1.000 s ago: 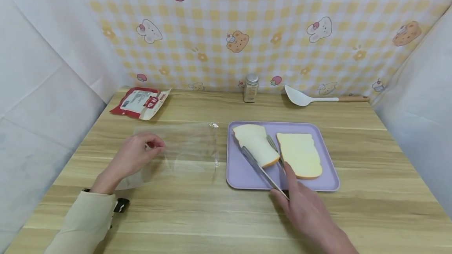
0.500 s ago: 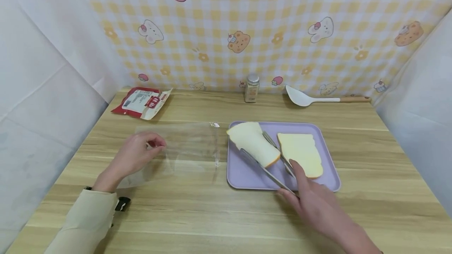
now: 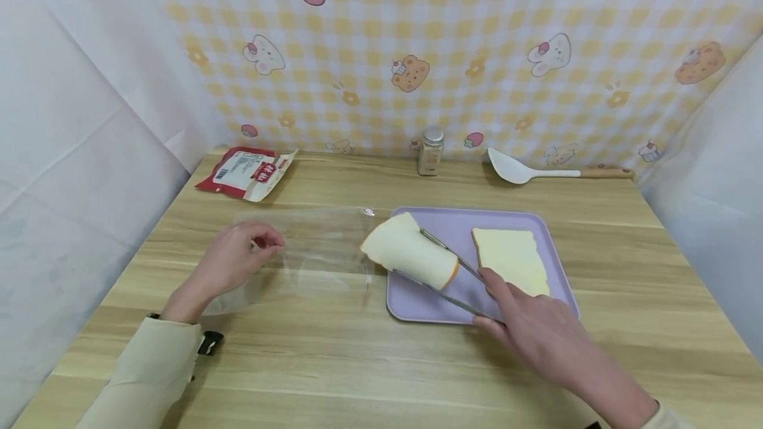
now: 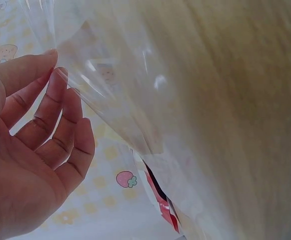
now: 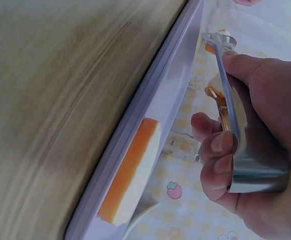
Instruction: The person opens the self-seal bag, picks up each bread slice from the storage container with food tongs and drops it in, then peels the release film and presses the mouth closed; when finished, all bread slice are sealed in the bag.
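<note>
My left hand (image 3: 238,260) pinches the edge of a clear plastic bag (image 3: 324,243) between thumb and fingertip; the left wrist view shows the film (image 4: 115,95) lifted by that pinch. Metal tongs (image 5: 235,120) are gripped in my right hand (image 3: 536,326). Between the tongs' arms a slice of bread (image 3: 408,250) is held, bent along its length, its left end past the left rim of the purple tray (image 3: 411,310). That end is close to the bag's right edge. A second bread slice (image 3: 512,257) lies flat on the tray's right side.
Toward the back stand a red and white packet (image 3: 247,174) at left, a spice jar (image 3: 430,151) in the middle, and a white spatula (image 3: 512,167) with a wooden handle at right. A patterned cloth (image 3: 357,51) hangs behind the wooden table (image 3: 334,363).
The tongs have carried the held slice leftward, turning it so its far end points left over the tray's rim. My left hand keeps its pinch on the bag. The head view has shifted slightly.
</note>
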Motion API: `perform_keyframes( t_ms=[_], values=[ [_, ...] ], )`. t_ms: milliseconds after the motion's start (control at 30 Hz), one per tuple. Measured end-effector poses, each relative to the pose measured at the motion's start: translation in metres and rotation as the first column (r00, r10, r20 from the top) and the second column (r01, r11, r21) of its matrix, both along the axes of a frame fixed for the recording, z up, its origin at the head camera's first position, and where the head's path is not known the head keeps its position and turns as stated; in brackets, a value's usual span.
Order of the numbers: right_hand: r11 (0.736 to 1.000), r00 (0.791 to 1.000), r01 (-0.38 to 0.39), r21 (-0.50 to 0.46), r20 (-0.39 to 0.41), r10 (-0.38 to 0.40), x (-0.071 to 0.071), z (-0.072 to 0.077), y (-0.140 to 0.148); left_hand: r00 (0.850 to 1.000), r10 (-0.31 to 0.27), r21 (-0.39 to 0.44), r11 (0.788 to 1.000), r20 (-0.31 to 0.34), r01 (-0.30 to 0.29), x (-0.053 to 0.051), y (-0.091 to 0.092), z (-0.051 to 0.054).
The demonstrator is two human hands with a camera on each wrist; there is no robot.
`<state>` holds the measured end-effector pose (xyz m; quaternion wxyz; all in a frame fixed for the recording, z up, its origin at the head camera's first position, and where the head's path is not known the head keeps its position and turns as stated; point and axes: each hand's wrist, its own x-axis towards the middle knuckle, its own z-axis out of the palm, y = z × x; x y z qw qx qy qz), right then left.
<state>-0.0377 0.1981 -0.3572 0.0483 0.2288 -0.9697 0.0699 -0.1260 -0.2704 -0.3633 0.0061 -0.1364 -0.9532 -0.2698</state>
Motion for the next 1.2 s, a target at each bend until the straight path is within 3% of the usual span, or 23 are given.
perform_keyframes(
  t_ms=[233, 533, 900, 1200],
  values=[
    [0.996, 0.996, -0.052, 0.072, -0.067, 0.057, -0.004, -0.001, -0.003, 1.000, 0.002, 0.004, 1.000, 0.004, -0.002, 0.000, 0.001, 0.000],
    [0.983, 0.973, -0.112, 0.145, -0.185, 0.138, -0.012, 0.000, -0.006, 1.000, -0.007, 0.012, 1.000, 0.005, 0.007, 0.002, 0.002, 0.001],
    [0.976, 0.988, -0.109, 0.190, -0.085, 0.127, -0.019, 0.019, -0.010, 1.000, 0.003, 0.013, 1.000, -0.010, -0.003, 0.002, 0.000, 0.001],
    [0.970, 0.981, -0.137, 0.201, -0.107, 0.161, -0.022, 0.029, -0.011, 1.000, 0.022, 0.025, 0.999, -0.008, -0.021, 0.003, -0.002, 0.000]
  ],
)
